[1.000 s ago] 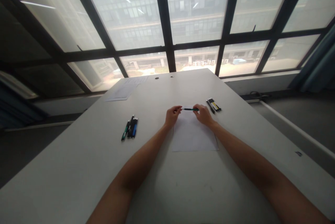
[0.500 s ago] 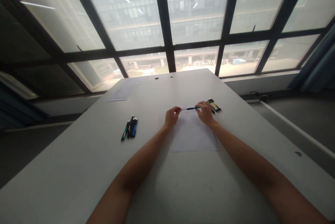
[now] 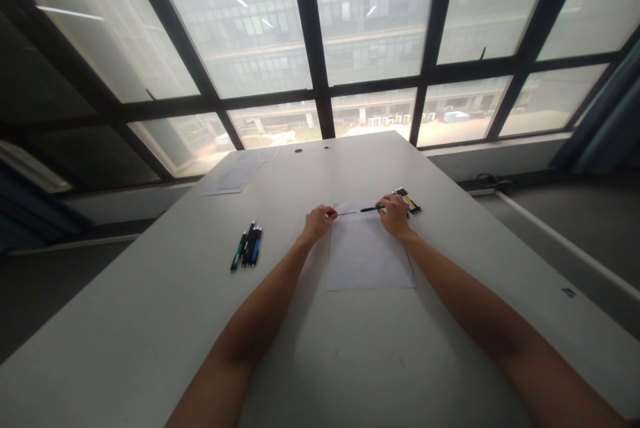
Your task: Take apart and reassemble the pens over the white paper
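My left hand point(image 3: 319, 222) is closed in a pinch on a thin dark pen refill point(image 3: 347, 214), which points to the right. Across a small gap, my right hand point(image 3: 393, 213) grips a dark green and black pen barrel point(image 3: 371, 209), its tip toward the refill. Both hands are over the upper part of a white sheet of paper point(image 3: 371, 261). Several pens with black, white and yellow parts point(image 3: 412, 202) lie just beyond my right hand, which partly hides them.
On the left of the white table point(image 3: 165, 295) lies a group of several pens point(image 3: 247, 246), green, black and blue. Printed papers point(image 3: 233, 178) rest near the far left edge. A small dark mark or label point(image 3: 569, 293) is at the right edge. Windows stand behind the table.
My left hand has moved left with the refill, so the refill is now apart from the pen barrel. My right hand has hardly moved and still grips the barrel.
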Available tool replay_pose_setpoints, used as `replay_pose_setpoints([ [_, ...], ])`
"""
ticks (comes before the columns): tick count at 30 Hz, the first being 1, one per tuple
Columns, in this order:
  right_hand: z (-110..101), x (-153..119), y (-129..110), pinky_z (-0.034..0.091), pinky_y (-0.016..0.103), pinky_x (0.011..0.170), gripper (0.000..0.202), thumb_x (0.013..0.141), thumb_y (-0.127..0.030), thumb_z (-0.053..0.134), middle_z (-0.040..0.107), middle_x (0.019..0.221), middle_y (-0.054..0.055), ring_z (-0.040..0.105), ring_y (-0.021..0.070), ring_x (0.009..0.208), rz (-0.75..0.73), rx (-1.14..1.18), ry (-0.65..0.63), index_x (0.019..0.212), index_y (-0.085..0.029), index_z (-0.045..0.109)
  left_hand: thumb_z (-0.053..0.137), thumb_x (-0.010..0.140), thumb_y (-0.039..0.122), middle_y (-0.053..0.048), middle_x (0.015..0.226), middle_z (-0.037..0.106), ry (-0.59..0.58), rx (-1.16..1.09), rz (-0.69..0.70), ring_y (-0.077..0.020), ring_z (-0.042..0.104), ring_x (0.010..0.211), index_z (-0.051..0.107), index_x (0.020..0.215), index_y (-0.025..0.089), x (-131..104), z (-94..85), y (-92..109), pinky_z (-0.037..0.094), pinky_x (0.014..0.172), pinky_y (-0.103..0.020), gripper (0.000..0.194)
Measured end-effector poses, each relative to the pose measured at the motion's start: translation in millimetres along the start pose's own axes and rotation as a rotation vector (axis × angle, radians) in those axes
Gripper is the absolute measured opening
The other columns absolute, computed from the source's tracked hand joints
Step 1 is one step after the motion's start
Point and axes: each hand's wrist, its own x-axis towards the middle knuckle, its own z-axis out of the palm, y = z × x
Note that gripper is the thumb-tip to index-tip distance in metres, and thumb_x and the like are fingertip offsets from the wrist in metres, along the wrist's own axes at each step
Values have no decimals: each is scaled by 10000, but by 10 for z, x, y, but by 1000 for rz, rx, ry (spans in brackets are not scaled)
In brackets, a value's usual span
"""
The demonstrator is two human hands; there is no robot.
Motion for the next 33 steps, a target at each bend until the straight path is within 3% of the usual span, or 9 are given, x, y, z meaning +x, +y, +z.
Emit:
replay_pose_setpoints([
  [5,24,-2,47,331,419,876,151,822,-139,631,656,1037,94,491,278,1048,27,-33,-19,873,-222,747,673,816,258,-46,901,715,11,57,1,-190,638,760,771,831,259,4,-53,-36,465,776,-308,99],
  [13,53,-4,88,310,452,909,189,846,-139,620,652,1035,117,481,294,1074,11,-114,-84,923,-230,766,675,798,243,-50,850,714,36,-34,0,-168,613,711,774,827,233,14,-9,-145,486,760,-292,104],
  [22,65,-6,62,322,434,888,238,863,-128,577,664,1020,118,501,290,1036,-16,-98,-86,939,-232,777,658,827,242,-46,842,685,83,-119,96,-160,612,703,766,834,214,-7,87,-82,477,741,-281,112],
  [25,13,5,-27,330,399,892,212,913,-207,566,675,1023,99,522,263,1028,-83,-12,-58,1006,-228,755,644,847,261,-45,866,683,83,-142,157,-157,613,726,761,857,216,-37,111,-23,480,752,-279,126],
  [28,-8,-6,-126,324,375,906,204,939,-273,579,696,1048,75,545,237,1039,-211,73,-111,1075,-239,727,631,867,276,-47,865,674,97,-161,232,-159,610,758,756,873,217,-68,111,52,481,763,-280,138],
  [33,29,-31,-194,301,360,886,129,925,-257,619,727,932,50,580,213,958,-292,77,-229,947,-234,745,630,883,281,-50,855,661,117,-220,338,-162,607,795,743,887,213,-100,98,139,483,765,-280,132],
])
